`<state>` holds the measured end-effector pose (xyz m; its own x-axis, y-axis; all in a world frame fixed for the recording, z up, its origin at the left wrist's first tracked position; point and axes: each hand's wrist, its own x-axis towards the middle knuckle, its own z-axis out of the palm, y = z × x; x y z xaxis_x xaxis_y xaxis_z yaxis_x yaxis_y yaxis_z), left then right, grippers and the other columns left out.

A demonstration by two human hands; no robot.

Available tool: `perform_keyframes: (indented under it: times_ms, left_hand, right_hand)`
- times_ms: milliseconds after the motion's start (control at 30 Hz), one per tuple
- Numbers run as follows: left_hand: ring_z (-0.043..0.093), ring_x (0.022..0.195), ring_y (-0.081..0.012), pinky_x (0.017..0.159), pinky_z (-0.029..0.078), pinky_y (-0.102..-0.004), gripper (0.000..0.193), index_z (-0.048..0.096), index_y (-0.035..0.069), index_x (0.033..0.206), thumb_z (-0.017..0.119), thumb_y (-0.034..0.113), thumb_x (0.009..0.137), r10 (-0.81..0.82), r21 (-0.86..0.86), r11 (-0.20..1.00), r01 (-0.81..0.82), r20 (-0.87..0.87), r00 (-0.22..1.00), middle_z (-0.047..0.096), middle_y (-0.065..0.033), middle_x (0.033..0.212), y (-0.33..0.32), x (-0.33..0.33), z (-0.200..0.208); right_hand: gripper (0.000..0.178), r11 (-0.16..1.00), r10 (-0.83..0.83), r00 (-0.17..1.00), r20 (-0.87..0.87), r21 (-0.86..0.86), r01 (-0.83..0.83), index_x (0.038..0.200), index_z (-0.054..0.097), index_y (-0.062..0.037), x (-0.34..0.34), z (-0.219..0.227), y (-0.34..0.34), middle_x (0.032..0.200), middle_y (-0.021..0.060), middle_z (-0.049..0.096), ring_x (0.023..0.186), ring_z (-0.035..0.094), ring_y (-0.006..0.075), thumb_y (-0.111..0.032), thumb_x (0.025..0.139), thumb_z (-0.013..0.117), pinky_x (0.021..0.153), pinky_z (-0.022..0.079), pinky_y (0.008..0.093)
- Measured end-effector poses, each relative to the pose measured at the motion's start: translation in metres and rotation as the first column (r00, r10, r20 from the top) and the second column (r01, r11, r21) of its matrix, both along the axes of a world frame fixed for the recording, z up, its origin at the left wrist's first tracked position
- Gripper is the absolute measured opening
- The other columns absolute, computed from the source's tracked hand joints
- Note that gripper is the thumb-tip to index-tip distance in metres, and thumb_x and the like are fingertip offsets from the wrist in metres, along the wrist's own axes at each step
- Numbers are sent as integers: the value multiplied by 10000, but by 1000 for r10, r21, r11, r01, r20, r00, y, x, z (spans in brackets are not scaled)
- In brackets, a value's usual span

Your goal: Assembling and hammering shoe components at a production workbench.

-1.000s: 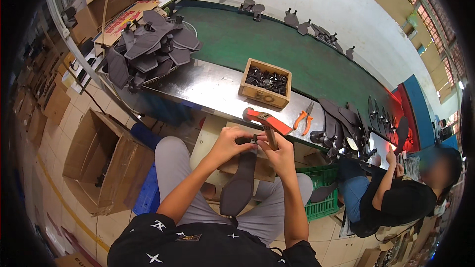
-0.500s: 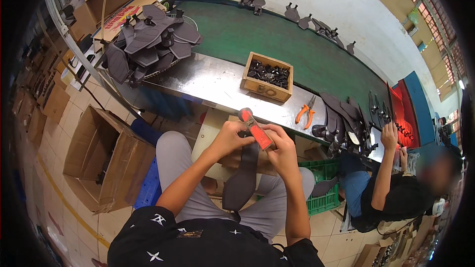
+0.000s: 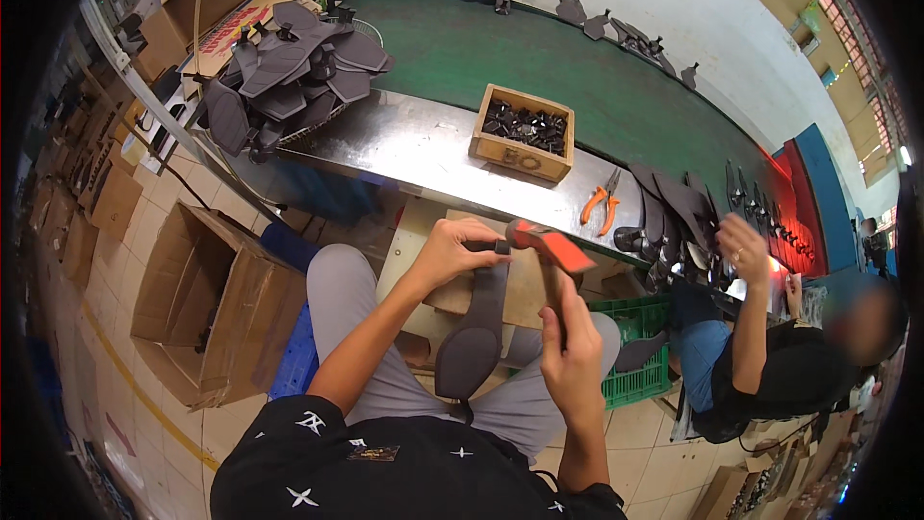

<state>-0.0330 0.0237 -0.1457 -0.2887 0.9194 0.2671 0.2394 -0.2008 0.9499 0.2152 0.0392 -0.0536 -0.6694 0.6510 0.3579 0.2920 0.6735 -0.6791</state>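
My left hand [image 3: 457,252] pinches the narrow upper end of a dark grey, paddle-shaped flat piece [image 3: 472,351]. That end is bent over, and the broad end points down between my knees. A pale wooden block [image 3: 529,294] lies under the narrow end. In my right hand [image 3: 575,351] is a hammer [image 3: 558,248] with a red head, gripped by its handle. The hammer head is just right of the bent end, near my left fingertips; I cannot tell whether they touch.
A wooden box [image 3: 520,156] of small black parts and orange-handled pliers [image 3: 602,204] rest on the metal table edge [image 3: 414,149]. Similar grey pieces [image 3: 298,67] are heaped left. A co-worker [image 3: 770,347] sits right, beside a green crate [image 3: 640,366]. A cardboard box [image 3: 207,318] stands left.
The hammer has moved right and turned, and my right hand has shifted lower, away from my left. My left hand stays at the piece's upper end. The co-worker's raised hand has moved slightly left.
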Motion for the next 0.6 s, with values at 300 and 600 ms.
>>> perform_keyframes:
  times_ms: [300, 600]
  left_hand:
    - [692, 903, -170, 778, 541, -316, 236, 788, -17, 942, 860, 51, 728, 13, 15, 1000, -13, 40, 999, 763, -105, 942, -1, 2, 1]
    - [561, 1309, -222, 1106, 275, -453, 1055, 264, 18, 1574, 847, 407, 786, 125, -21, 988, -153, -478, 869, 749, -43, 1188, -14, 6, -12]
  right_hand:
    - [482, 1000, 1, 1000, -28, -12, -2, 1438, 467, 51, -10, 1, -8, 1003, 221, 600, 850, 629, 370, 47, 969, 579, 753, 518, 413]
    - [462, 1000, 20, 911, -411, -3, -23, 1451, 448, 47, -13, 45, -23, 998, 137, 634, 786, 603, 180, -27, 999, 505, 693, 491, 279]
